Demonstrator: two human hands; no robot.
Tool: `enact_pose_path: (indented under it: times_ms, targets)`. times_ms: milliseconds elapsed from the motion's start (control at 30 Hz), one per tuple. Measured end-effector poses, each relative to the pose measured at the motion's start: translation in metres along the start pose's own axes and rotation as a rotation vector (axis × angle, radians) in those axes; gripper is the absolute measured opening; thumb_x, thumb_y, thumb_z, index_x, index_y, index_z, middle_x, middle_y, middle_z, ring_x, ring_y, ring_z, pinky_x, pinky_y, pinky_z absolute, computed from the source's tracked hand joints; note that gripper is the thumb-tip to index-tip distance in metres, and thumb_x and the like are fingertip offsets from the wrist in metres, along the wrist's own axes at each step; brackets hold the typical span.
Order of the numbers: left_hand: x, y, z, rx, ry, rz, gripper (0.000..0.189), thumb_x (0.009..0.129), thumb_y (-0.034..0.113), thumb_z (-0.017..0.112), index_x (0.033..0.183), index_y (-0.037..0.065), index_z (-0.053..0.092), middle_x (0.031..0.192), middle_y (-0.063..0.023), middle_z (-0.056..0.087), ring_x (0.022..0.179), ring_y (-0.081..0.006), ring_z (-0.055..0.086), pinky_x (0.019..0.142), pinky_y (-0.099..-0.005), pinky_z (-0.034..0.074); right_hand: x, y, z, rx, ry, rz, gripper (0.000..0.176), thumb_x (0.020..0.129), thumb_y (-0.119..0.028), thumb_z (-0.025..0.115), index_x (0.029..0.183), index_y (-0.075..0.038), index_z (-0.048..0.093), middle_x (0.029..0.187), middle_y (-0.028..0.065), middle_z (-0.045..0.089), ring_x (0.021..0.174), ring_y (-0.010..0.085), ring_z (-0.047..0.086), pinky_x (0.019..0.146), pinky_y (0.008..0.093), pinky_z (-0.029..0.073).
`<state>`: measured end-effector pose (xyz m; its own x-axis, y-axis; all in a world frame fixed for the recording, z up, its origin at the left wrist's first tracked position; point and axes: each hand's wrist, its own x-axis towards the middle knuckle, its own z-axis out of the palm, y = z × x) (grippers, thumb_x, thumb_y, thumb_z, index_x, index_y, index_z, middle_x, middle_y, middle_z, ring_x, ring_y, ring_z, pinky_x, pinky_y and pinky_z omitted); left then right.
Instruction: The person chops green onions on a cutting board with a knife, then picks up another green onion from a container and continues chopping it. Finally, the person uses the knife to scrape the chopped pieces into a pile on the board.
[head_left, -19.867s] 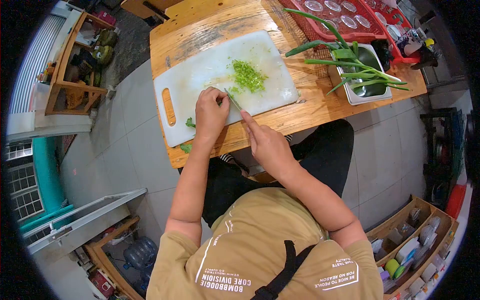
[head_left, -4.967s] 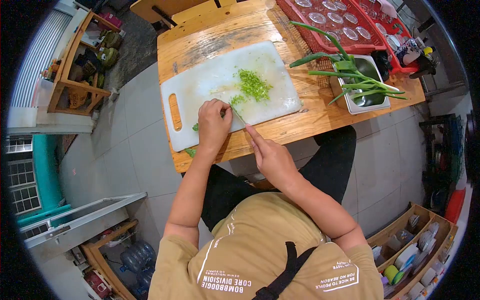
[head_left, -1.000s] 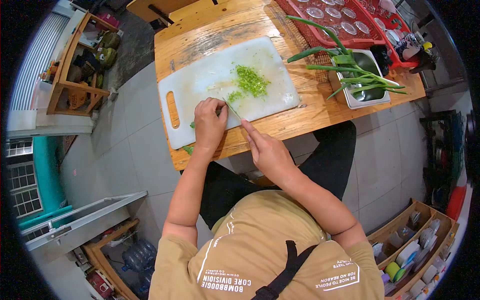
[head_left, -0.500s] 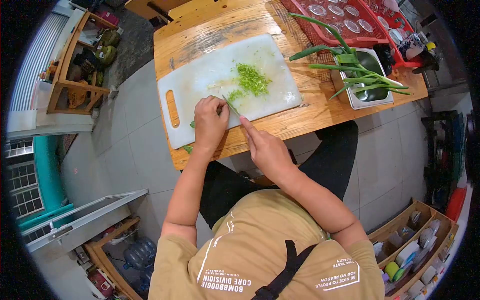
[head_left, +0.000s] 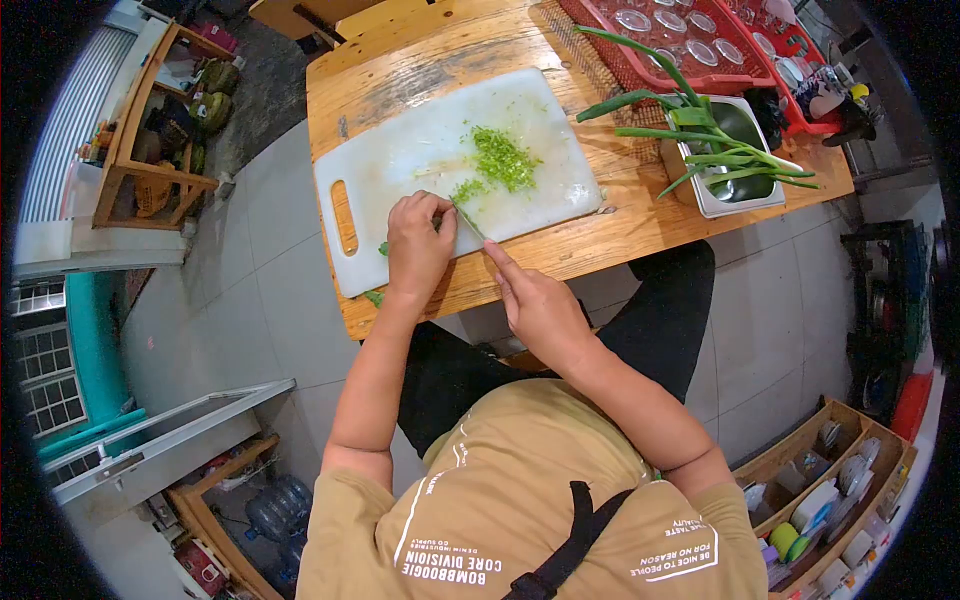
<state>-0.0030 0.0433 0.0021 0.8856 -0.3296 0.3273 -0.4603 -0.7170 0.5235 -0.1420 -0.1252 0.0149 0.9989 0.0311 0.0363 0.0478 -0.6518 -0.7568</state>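
On a white cutting board point(head_left: 400, 130) lies a pile of finely chopped greens point(head_left: 505, 158), with a smaller heap nearer the board's front edge. My left hand point(head_left: 420, 245) is closed on green leaves at that edge; bits of leaf poke out on its left side, and the part under the fingers is hidden. A knife point(head_left: 468, 221) is gripped in my right hand point(head_left: 540, 310), its blade pointing up and left, with the tip beside my left fingertips.
The board rests on a wooden table point(head_left: 390, 60). To the right, a metal container point(head_left: 712, 204) holds long green onions point(head_left: 735, 150). Behind it stands a red crate point(head_left: 740, 83) with clear cups. Shelves point(head_left: 150, 170) stand at the left.
The knife and my right hand have shifted very slightly to the right. My left hand keeps nearly the same place and grip.
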Motion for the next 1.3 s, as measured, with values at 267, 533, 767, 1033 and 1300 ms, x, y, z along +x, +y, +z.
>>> enact_pose_path:
  times_ms: [267,533,767,1033,1300]
  targets:
    - [-0.004,-0.004,0.002,0.006,0.034,-0.003,0.009,0.089,0.008,0.078,0.091,0.001,0.073,0.091,-0.0148,0.071,0.092,-0.0364,0.068,0.087,-0.0451,0.053,0.01,0.011,0.011,0.024,0.046,-0.051,0.054,0.109,-0.017,0.054,0.162,-0.015,0.046,0.083,0.0232,0.068,0.075,0.0432,0.068,0.071,0.0545,0.056]
    - [-0.004,-0.002,0.001,-0.009,0.021,-0.035,0.008,0.089,0.007,0.078,0.092,0.001,0.073,0.091,-0.0153,0.071,0.092,-0.0369,0.068,0.088,-0.0445,0.053,-0.008,0.008,0.004,0.023,0.033,-0.035,0.056,0.11,-0.02,0.055,0.164,-0.016,0.043,0.081,0.0225,0.067,0.074,0.0422,0.068,0.07,0.0541,0.056]
    - [-0.003,-0.001,0.001,-0.006,0.02,-0.002,0.008,0.088,0.007,0.077,0.09,0.001,0.073,0.09,-0.0157,0.069,0.093,-0.0367,0.067,0.088,-0.0453,0.053,0.006,0.004,0.006,-0.101,-0.028,0.013,0.056,0.109,-0.019,0.055,0.163,-0.015,0.044,0.082,0.0223,0.068,0.073,0.0426,0.068,0.07,0.0544,0.057]
    - [-0.005,-0.001,0.002,0.007,0.028,-0.008,0.011,0.088,0.012,0.075,0.089,0.001,0.073,0.09,-0.0154,0.069,0.094,-0.0369,0.067,0.089,-0.046,0.052,0.017,0.004,0.007,-0.006,0.029,-0.012,0.054,0.108,-0.017,0.054,0.162,-0.013,0.046,0.081,0.0235,0.067,0.075,0.0438,0.068,0.07,0.0549,0.056]
    - [-0.003,0.002,0.002,0.021,0.014,-0.052,0.011,0.086,0.009,0.075,0.087,-0.001,0.072,0.09,-0.0169,0.069,0.092,-0.0372,0.067,0.086,-0.046,0.053,-0.004,0.001,0.004,0.01,0.028,-0.014,0.054,0.108,-0.016,0.056,0.161,-0.015,0.047,0.083,0.0236,0.068,0.076,0.0428,0.068,0.072,0.0532,0.056]
